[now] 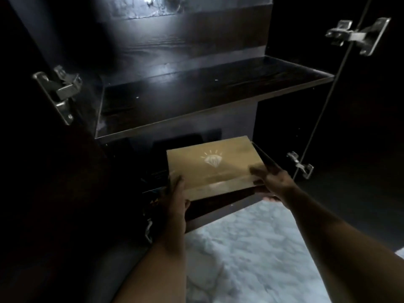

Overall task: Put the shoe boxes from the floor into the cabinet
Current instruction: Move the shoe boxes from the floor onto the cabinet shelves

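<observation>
Head view shows a brown shoe box (209, 165) being held by both hands at the mouth of a dark cabinet (65, 171). The box is gripped at its two near corners. The left hand (176, 193) is curled round the near left corner, with the fingers on the lid edge and the thumb side lower down. The right hand (270, 178) is wrapped over the near right corner. A hand is kept on each side so the box stays level and the lid stays on.

The box is held flat, with the pale diamond mark (212, 161) on its lid facing up. Its far end is already inside the low space under the middle shelf (207, 95). Its near end sticks out over the cabinet's bottom board (218, 215). It cannot be told if the box is resting on something dark below it or is just carried by the hands.

The doors are swung wide, as is shown by the metal hinges (63, 88) on both sides, so the way in is open. The low space is probably picked because the box fits under the shelf there. A push forward is likely needed next, kept straight so no corner bumps the side wall. A pale marble floor (251, 248) is seen under the arms. No other boxes can be seen on it.
</observation>
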The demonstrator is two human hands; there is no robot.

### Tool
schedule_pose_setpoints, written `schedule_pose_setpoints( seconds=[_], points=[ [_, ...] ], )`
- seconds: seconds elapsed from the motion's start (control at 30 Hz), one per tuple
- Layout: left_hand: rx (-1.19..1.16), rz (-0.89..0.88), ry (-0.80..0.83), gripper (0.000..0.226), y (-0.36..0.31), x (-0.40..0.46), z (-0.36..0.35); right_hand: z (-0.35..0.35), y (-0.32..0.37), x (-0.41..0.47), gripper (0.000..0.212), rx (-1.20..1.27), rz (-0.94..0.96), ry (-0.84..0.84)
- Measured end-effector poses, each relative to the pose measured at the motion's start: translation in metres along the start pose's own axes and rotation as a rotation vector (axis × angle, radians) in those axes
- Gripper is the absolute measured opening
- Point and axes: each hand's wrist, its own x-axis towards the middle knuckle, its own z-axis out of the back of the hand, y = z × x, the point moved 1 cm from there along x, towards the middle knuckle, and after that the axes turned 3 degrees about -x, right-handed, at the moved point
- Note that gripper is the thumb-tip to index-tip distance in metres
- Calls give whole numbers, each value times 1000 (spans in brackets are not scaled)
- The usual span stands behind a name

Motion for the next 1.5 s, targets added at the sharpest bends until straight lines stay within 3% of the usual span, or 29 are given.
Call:
schedule_pose_setpoints(
  seconds=[0.1,0.2,0.27,0.37,0.47,0.53,0.6,0.63,0.7,0.77,0.9,1.03,1.27,1.4,1.5],
  points=[
    [-154,-81,-93,27,-15,40,7,-36,19,31,25,30,10,43],
    [-220,-88,-162,44,-12,74,13,-70,28,48,18,31,31,105],
    [-235,-54,-98,34,-20,57,8,-90,31,51,19,14,32,159],
    [-263,-39,-55,47,-19,57,-1,-112,29,55,26,19,60,212],
    [-197,-38,42,27,-25,53,-9,-123,26,59,30,6,121,255],
    [-21,-64,83,32,-29,49,-12,-125,22,61,33,-32,160,270],
    [375,-165,101,47,-25,46,-13,-121,14,59,31,-84,205,237],
    [526,-229,137,40,-21,43,-15,-115,8,59,24,-104,222,204],
    [687,-276,242,25,-1,39,-18,-95,-13,57,12,-187,229,146],
    [852,-261,307,36,27,29,-22,-65,-38,48,15,-310,196,123],
    [997,10,552,24,84,-29,-39,9,-103,13,31,-445,66,-21],
    [1136,231,803,21,134,-101,-54,87,-163,-36,33,-455,-104,-200],
    [1275,287,1125,35,222,-233,-76,222,-249,-159,33,-516,-300,-590],
    [1379,298,1322,45,261,-297,-76,285,-301,-228,42,-474,-495,-790],
    [1459,287,1409,61,288,-331,-71,317,-351,-272,58,-378,-691,-840]
  ],
)
